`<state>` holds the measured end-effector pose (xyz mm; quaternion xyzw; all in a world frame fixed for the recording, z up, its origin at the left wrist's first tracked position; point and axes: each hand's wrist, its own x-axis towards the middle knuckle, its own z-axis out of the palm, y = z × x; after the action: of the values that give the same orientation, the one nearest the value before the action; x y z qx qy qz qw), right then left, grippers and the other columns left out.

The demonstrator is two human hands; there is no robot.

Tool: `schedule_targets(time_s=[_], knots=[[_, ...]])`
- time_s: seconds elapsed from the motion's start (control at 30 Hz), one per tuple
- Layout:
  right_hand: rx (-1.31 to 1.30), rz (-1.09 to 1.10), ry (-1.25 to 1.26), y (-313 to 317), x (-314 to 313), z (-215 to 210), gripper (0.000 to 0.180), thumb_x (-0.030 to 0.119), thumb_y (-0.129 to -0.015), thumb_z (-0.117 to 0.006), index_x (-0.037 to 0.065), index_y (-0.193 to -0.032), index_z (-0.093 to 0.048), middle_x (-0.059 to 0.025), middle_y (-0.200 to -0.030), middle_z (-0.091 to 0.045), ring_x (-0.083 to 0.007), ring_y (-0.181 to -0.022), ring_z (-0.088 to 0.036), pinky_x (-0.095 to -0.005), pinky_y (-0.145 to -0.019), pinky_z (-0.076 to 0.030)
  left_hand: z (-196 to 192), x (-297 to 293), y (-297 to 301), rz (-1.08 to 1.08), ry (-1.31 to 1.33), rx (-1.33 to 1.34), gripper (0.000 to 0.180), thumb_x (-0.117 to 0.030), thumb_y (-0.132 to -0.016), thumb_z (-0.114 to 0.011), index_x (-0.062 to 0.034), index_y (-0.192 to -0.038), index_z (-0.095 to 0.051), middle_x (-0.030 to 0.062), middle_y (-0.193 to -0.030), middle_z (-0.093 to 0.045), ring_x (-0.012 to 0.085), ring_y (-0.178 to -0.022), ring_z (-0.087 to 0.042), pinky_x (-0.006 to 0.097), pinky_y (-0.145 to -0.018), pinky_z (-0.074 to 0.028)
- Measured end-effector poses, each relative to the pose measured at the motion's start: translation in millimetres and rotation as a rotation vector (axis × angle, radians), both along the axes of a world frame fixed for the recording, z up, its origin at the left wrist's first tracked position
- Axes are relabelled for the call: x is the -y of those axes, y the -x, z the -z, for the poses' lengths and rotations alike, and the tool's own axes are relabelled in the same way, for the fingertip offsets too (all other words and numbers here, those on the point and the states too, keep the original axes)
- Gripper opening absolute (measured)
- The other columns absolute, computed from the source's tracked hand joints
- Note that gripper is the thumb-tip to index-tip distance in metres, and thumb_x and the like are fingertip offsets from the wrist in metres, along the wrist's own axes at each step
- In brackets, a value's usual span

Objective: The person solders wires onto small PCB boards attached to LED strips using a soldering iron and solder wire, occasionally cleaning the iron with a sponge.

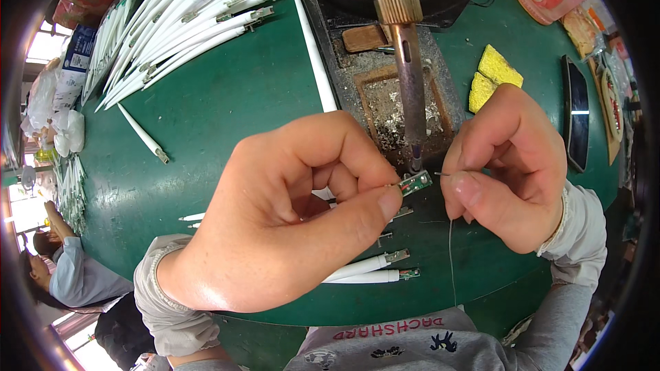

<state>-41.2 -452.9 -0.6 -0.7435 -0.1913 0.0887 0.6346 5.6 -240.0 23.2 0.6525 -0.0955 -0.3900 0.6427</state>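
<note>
At the near end of the soldering iron point(411, 82), the left hand point(289, 203) clamps its grip on a circuit board point(416, 183); the right hand point(512, 175) pinches thin wire point(451, 254); unsteadiness could scorch the board.

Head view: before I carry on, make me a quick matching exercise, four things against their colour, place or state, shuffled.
Things:
1. Small circuit board
2. Thin wire
3. Soldering iron
4. Sponge pieces

Colour, place or state:
A. Yellow, lying just beyond the right hand
B. Pinched by the right hand, with a length hanging below it
C. Green, at the fingertips of the left hand
D. Metal, with its tip pointing down

Pairs: 1-C, 2-B, 3-D, 4-A
</note>
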Motion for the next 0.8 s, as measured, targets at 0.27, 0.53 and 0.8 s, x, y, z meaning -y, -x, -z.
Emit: schedule_targets(time_s=[0.27, 0.53, 0.8], knots=[[-0.049, 0.083, -0.028, 2.9, -1.8, 15.8, 0.019, 0.012, -0.087, -0.051, 0.001, -0.088, -0.035, -0.0050, -0.066, -0.046, -0.0068, -0.046, -0.042, -0.0191, -0.042, -0.033, 2.1, -1.9, 3.0, 0.052, -0.057, 0.049, 0.012, 0.003, -0.075, -0.061, 0.0012, -0.084, -0.053, 0.0062, -0.086, -0.056, 0.0072, -0.074, -0.052, 0.020, -0.063, -0.041], [-0.045, 0.079, -0.040, 3.4, 0.2, 25.9, 0.018, 0.013, -0.088, -0.050, 0.002, -0.089, -0.036, -0.0029, -0.068, -0.044, -0.0051, -0.046, -0.040, -0.0184, -0.041, -0.032, 5.2, -10.0, -2.8, -0.007, 0.035, 0.286, 0.013, -0.004, -0.075, -0.060, 0.0025, -0.082, -0.052, 0.0105, -0.085, -0.053, 0.0074, -0.066, -0.048, 0.018, -0.056, -0.037], [0.087, 0.037, -0.034, 2.9, -1.7, 31.2, 0.016, 0.011, -0.088, -0.050, 0.002, -0.090, -0.036, -0.0015, -0.069, -0.043, -0.0043, -0.048, -0.041, -0.0175, -0.044, -0.033, 17.1, -28.6, -4.7, 0.272, -0.175, 1.019, 0.013, 0.004, -0.064, -0.059, 0.0034, -0.077, -0.055, 0.0132, -0.077, -0.055, 0.0197, -0.064, -0.052, 0.026, -0.055, -0.041]])
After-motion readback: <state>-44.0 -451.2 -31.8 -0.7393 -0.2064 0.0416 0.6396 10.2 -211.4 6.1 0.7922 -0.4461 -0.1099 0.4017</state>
